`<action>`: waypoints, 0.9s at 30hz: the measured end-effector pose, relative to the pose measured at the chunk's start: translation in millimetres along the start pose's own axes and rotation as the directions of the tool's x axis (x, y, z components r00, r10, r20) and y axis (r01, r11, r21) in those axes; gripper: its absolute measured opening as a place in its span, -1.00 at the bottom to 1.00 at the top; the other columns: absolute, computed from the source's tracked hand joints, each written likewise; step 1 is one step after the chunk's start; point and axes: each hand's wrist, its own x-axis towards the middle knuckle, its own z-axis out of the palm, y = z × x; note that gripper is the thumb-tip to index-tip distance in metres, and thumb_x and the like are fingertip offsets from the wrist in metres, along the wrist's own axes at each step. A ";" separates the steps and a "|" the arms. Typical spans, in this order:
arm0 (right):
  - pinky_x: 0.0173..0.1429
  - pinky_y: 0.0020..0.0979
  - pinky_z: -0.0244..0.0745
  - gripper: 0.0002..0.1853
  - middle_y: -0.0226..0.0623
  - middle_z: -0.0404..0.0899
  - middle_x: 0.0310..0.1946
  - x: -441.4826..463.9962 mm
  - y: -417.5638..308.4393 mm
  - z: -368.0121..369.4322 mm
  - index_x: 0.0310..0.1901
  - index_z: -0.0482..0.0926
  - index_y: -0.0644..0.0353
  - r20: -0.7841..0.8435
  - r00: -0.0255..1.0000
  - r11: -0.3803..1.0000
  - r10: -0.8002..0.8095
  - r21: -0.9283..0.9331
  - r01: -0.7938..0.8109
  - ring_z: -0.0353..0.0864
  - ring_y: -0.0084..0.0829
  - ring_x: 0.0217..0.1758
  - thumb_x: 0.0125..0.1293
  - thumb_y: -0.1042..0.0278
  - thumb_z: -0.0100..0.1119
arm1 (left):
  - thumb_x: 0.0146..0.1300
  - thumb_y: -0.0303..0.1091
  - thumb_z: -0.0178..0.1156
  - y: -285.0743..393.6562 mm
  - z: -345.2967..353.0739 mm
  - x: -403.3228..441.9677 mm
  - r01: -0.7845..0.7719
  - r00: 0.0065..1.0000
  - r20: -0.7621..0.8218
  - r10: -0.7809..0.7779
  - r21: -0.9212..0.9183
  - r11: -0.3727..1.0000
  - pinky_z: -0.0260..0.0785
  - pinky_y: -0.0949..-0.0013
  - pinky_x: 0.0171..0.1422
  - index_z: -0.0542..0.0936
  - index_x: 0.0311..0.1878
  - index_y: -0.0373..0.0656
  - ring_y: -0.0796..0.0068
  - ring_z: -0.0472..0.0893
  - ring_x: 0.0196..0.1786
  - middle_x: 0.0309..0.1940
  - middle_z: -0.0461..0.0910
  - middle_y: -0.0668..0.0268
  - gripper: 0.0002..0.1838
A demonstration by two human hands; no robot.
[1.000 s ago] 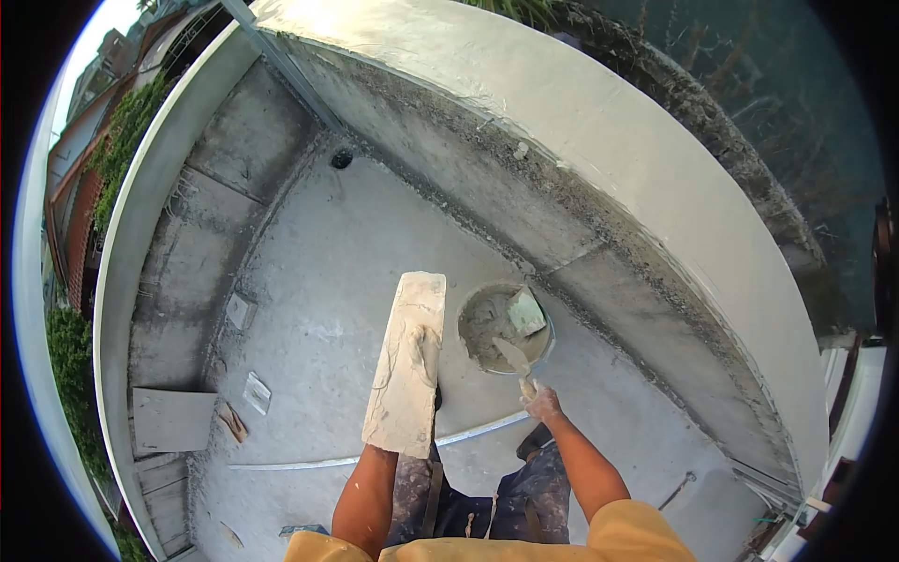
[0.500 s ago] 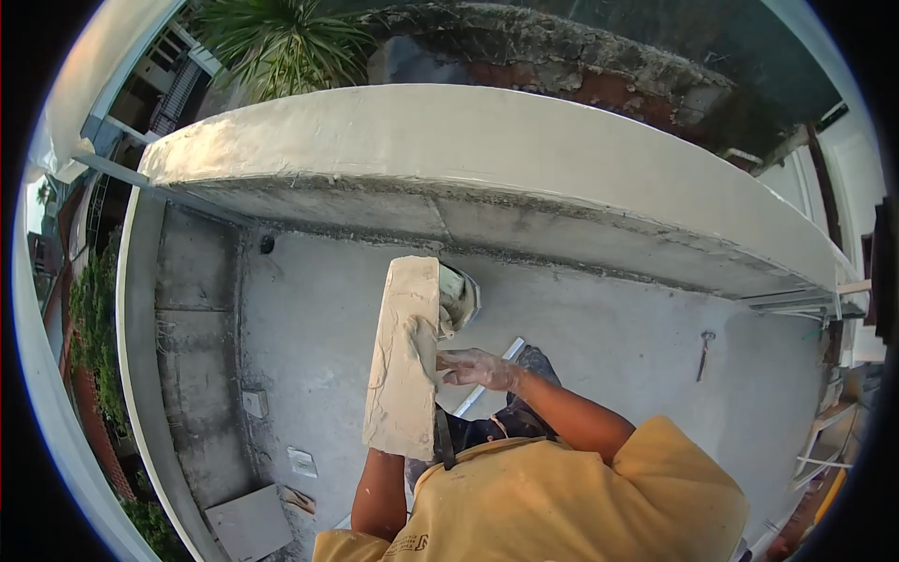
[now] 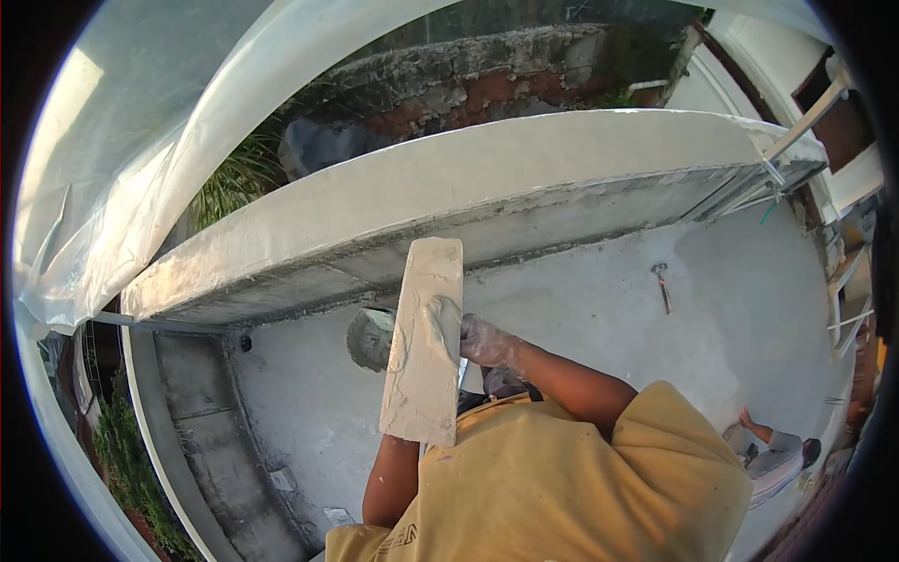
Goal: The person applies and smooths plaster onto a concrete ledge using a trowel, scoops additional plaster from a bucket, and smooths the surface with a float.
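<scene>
A long pale board (image 3: 422,375) carries a ridge of wet mortar (image 3: 442,323) in the middle of the view. My left forearm (image 3: 391,480) reaches under its near end, and the board hides the left hand holding it from below. Beside the board's right edge is my right hand (image 3: 487,342), coated in grey mortar, its fingertips hidden behind the board. What it holds, if anything, cannot be seen. Partly covered by the board, a bucket of mortar (image 3: 367,339) stands on the floor with a greenish piece in it.
A curved wall with a smooth pale top (image 3: 524,155) runs across beyond the board. A hammer-like tool (image 3: 662,287) lies on the grey floor (image 3: 581,290). Another person (image 3: 777,461) crouches at the lower right. Plastic sheeting (image 3: 169,178) hangs at the upper left.
The view has swung to the right, bringing the other person into sight. My right hand has come from the bucket to the board's right side. The trowel seen earlier is now out of sight.
</scene>
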 end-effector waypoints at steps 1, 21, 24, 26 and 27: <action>0.22 -0.41 0.46 -0.80 -0.33 0.66 -0.01 -8.9 -1.6 -2.1 -0.03 0.66 0.25 -0.039 0.999 0.996 -0.029 0.088 0.032 0.59 -0.55 0.04 0.36 0.44 0.20 | 0.43 -0.20 0.04 -5.4 12.0 -0.4 -0.003 1.000 0.017 0.003 0.004 1.000 0.55 0.31 0.03 0.33 0.32 -0.16 0.35 0.61 0.02 0.07 0.55 0.17 -0.53; 0.06 -0.32 0.61 -0.65 -0.36 0.67 -0.16 -159.9 -74.0 -119.5 0.12 0.56 0.16 -0.102 0.990 0.581 -0.096 0.802 0.139 0.69 -0.44 -0.16 0.39 0.18 0.13 | 0.33 0.10 0.10 -149.6 101.2 37.9 -0.001 0.951 0.279 -0.135 0.437 0.899 0.55 0.14 -0.07 0.38 0.26 -0.27 0.13 0.63 -0.05 0.01 0.58 0.07 -0.34; 0.08 -0.27 0.62 -0.62 -0.29 0.66 -0.12 -194.8 -87.7 -202.4 0.15 0.53 0.22 -0.127 0.974 0.525 -0.190 0.825 0.210 0.70 -0.37 -0.10 0.41 0.18 0.08 | 0.37 0.20 0.03 -174.2 118.6 77.0 -0.006 0.999 0.036 -0.019 0.606 0.796 0.49 0.24 -0.18 0.45 0.12 -0.30 0.27 0.62 -0.23 -0.22 0.58 0.12 -0.34; 0.00 -0.27 0.66 -0.62 -0.25 0.66 -0.10 -230.4 -93.7 -254.3 0.14 0.52 0.26 -0.373 0.881 0.588 -0.292 0.657 0.473 0.71 -0.36 -0.13 0.42 0.20 0.06 | 0.36 0.17 0.07 -196.7 129.7 112.4 -0.021 0.991 -0.085 0.099 0.642 0.767 0.49 0.27 -0.17 0.47 0.10 -0.29 0.33 0.61 -0.24 -0.25 0.58 0.18 -0.38; 0.00 -0.27 0.66 -0.62 -0.25 0.66 -0.10 -246.4 -102.5 -280.7 0.14 0.52 0.26 -0.432 0.850 0.596 -0.303 0.610 0.522 0.71 -0.36 -0.13 0.42 0.20 0.06 | 0.36 0.15 0.09 -207.3 137.0 131.5 -0.022 0.976 -0.149 0.159 0.659 0.752 0.49 0.28 -0.16 0.47 0.09 -0.28 0.36 0.61 -0.24 -0.27 0.58 0.21 -0.40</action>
